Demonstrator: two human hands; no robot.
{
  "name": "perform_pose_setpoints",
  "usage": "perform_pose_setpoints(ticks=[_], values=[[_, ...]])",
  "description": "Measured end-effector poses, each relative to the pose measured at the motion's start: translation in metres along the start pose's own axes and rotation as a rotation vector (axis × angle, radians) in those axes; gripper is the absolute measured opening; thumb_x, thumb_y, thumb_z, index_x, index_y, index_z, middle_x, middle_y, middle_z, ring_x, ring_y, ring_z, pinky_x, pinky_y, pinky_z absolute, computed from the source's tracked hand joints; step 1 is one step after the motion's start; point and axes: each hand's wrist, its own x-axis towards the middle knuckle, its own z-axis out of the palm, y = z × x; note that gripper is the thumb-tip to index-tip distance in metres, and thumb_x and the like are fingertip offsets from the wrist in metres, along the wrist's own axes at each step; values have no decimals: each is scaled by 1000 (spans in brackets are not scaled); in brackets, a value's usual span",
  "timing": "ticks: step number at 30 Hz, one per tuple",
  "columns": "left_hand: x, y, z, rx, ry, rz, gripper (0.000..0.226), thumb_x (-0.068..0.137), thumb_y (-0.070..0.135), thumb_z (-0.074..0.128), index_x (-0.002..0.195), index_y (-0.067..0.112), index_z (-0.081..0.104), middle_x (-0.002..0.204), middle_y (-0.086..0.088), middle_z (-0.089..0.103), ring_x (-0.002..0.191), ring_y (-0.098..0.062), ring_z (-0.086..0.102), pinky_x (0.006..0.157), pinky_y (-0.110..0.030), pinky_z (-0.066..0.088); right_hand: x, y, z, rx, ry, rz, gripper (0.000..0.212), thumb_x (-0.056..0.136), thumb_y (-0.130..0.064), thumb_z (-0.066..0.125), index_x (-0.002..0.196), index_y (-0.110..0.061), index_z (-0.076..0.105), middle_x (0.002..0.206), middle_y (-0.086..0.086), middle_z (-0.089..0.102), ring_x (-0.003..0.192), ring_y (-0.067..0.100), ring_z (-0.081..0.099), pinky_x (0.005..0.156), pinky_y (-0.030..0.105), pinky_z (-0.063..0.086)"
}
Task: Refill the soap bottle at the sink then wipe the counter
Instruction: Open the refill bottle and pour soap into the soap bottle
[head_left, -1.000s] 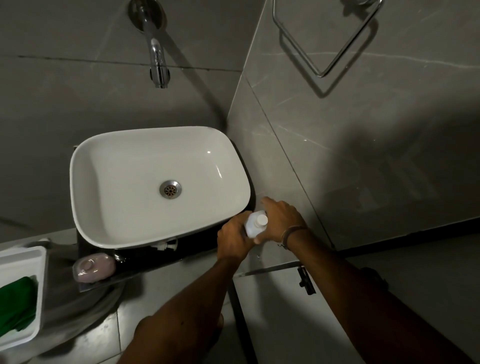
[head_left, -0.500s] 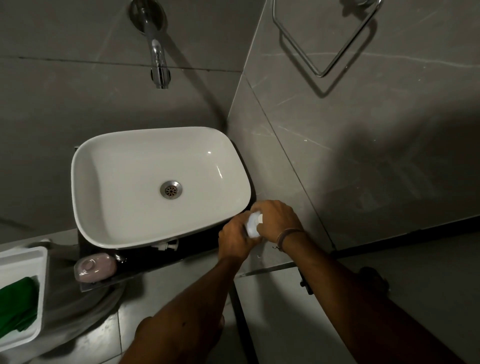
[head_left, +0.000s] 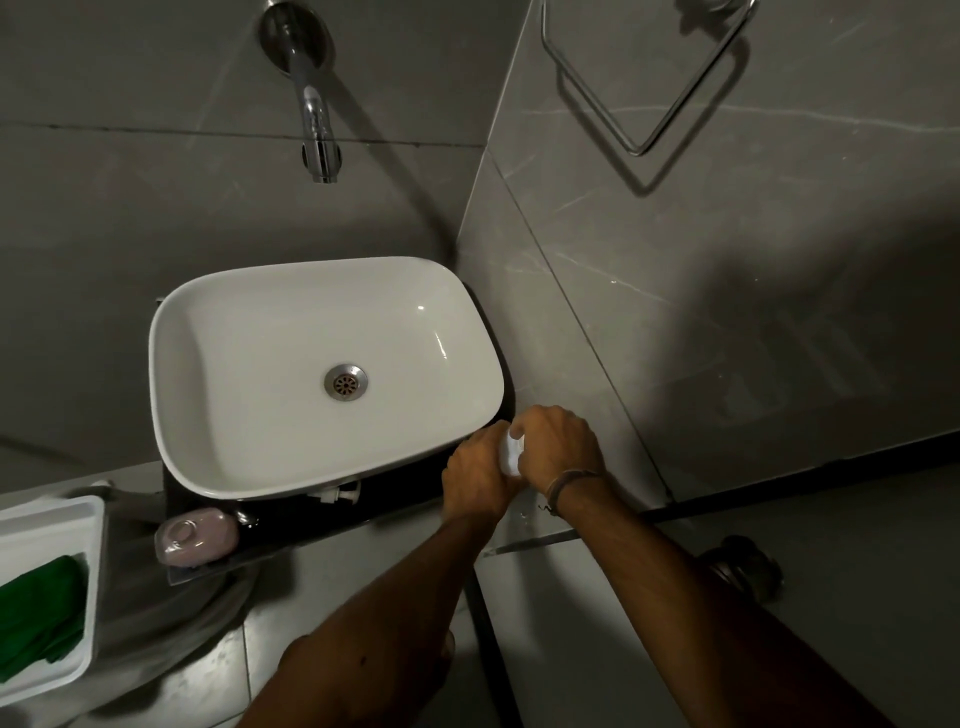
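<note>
The small white plastic soap bottle (head_left: 511, 457) is held at four o'clock from the white rectangular ceramic basin (head_left: 171, 364), over the dark counter (head_left: 395, 499). The left hand (head_left: 478, 480) grips its body and the right hand (head_left: 558, 447) curls over its top. I judge the cap is being worked and the refill is not done. Wiping remains too: the green cloth (head_left: 41, 613) lies in a white plastic tray (head_left: 52, 512) at eight o'clock, and a pink soap bar (head_left: 197, 535) at seven sits in the wiping path.

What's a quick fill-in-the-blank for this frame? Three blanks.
The left hand and right hand both grip a small ___ bottle.
The cloth in the white tray is ___.
The faucet above the sink is mounted on the ___.
Missing: white; green; wall.
</note>
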Motion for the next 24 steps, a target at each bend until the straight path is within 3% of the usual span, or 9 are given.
perform_pose_setpoints(ticks=[3,7,14,18,21,24], values=[[3,8,-1,217,-19,50,49,82,38,84,125,25,64,118,-1,76,112,-25,71,80,-38,57,-4,3,1,-57,21,-3,11,94,-20,67,88,-17,76,89,6,76,80,24,72,71,33,61],[9,11,1,463,-73,108,56,86,44,82,133,24,60,125,-1,75,126,-29,61,78,-39,58,-6,6,5,-77,-55,-44,12,98,-21,63,101,-17,74,101,6,74,90,23,71,79,33,60],[17,6,-1,572,-54,148,64,84,60,79,135,25,61,132,1,69,119,-26,62,84,-38,54,-6,10,-4,76,-52,68,35,94,-45,65,116,-18,71,110,7,74,99,28,70,85,40,61],[20,4,-4,699,-50,174,64,82,70,73,128,28,65,125,3,72,119,-26,56,97,-45,39,-1,10,-12,135,-76,-1,24,91,-31,69,111,-19,73,107,6,75,100,29,71,84,39,61],[22,1,-5,712,-60,189,66,81,72,73,130,29,66,124,4,73,118,-26,54,96,-46,38,0,9,-16,136,-95,54,52,83,-40,79,127,-17,64,120,9,71,109,32,68,89,44,60],[21,0,-5,701,-59,191,64,80,73,71,126,29,67,120,4,74,114,-26,55,93,-46,38,2,8,-14,63,-74,65,36,87,-41,75,113,-18,69,110,8,74,98,28,71,84,43,63]])
